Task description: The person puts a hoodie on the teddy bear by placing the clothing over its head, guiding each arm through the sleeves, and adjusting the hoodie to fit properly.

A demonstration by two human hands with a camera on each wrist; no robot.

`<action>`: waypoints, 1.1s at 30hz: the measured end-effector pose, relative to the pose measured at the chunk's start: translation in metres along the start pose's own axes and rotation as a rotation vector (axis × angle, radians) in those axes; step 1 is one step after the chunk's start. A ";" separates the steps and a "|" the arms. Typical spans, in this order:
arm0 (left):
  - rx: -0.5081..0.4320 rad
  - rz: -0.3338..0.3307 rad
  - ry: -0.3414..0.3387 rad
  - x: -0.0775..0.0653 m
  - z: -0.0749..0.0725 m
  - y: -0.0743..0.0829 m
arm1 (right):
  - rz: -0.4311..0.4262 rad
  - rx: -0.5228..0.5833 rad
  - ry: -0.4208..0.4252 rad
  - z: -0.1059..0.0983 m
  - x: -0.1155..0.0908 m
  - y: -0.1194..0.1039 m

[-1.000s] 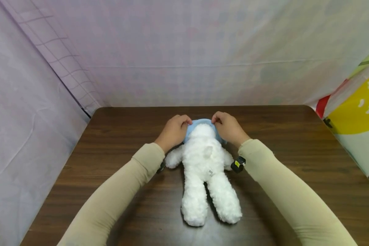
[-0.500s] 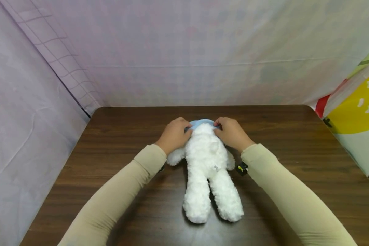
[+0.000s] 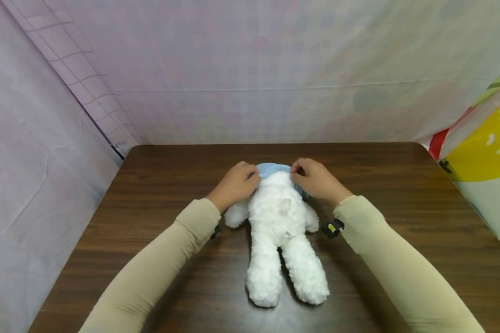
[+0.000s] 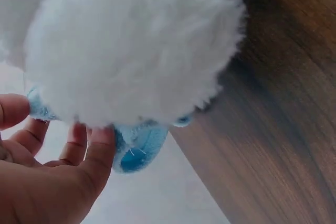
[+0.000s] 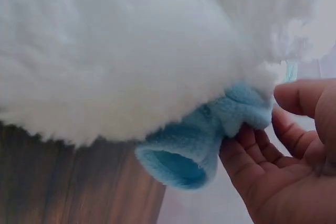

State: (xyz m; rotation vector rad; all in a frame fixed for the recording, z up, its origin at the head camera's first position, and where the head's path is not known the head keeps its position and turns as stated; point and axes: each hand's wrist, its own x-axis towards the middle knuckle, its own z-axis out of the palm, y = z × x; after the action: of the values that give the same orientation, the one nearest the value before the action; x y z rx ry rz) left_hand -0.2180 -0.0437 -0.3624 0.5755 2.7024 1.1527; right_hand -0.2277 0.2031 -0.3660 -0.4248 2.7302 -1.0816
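Observation:
A white fluffy plush toy (image 3: 275, 217) lies lengthwise on the table, its legs towards me. Light blue doll clothing (image 3: 272, 169) sits around its far end, partly hidden beneath the fur. On the left edge of this cloth my left hand (image 3: 235, 185) pinches with thumb and fingers. My right hand (image 3: 316, 182) pinches the opposite edge. A blue sleeve-like opening (image 5: 176, 167) hangs beside the right fingers in the right wrist view. Another blue opening (image 4: 139, 153) shows by the left fingertips in the left wrist view. The toy's face is out of sight.
The brown wooden table (image 3: 166, 175) extends on both sides of the toy. A pale patterned curtain (image 3: 250, 74) hangs behind its far edge, and another white sheet (image 3: 37, 185) at the left. A yellow printed cloth (image 3: 483, 148) hangs at the right.
Both hands have come slightly nearer to me along the blue clothing's edges. The plush toy shifted a little away, then settled back. Less blue shows at the left of its far end.

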 end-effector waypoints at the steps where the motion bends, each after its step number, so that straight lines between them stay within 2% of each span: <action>1: 0.003 -0.006 -0.009 0.000 0.000 0.000 | 0.000 0.005 0.007 0.001 0.000 -0.001; 5: 0.029 -0.008 -0.059 -0.002 -0.001 0.001 | 0.013 0.008 0.016 0.004 0.000 -0.002; 8: 0.041 0.015 -0.098 -0.002 -0.002 0.001 | 0.021 -0.001 0.019 0.004 0.000 -0.002; 14: 0.055 0.007 -0.152 -0.002 -0.002 0.001 | -0.008 -0.020 0.034 0.008 0.000 -0.002; 19: 0.114 0.048 -0.084 0.000 0.003 0.001 | 0.024 0.025 0.068 0.008 -0.001 0.002; 21: 0.140 0.058 -0.056 0.001 0.003 0.002 | 0.029 0.012 0.078 0.009 -0.001 0.002; 26: 0.162 0.032 -0.061 0.001 0.003 0.008 | 0.037 -0.005 0.039 0.004 -0.003 0.002; 29: 0.139 -0.002 -0.071 0.001 0.002 0.008 | 0.048 0.084 -0.032 -0.005 -0.003 0.004; 33: 0.089 -0.018 -0.065 0.000 0.000 0.004 | 0.080 0.309 -0.128 -0.014 -0.002 0.007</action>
State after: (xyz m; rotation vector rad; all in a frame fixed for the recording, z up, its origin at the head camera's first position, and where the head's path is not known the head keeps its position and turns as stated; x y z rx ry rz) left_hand -0.2167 -0.0416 -0.3597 0.5895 2.7088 0.9954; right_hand -0.2309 0.2177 -0.3601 -0.3218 2.3941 -1.3738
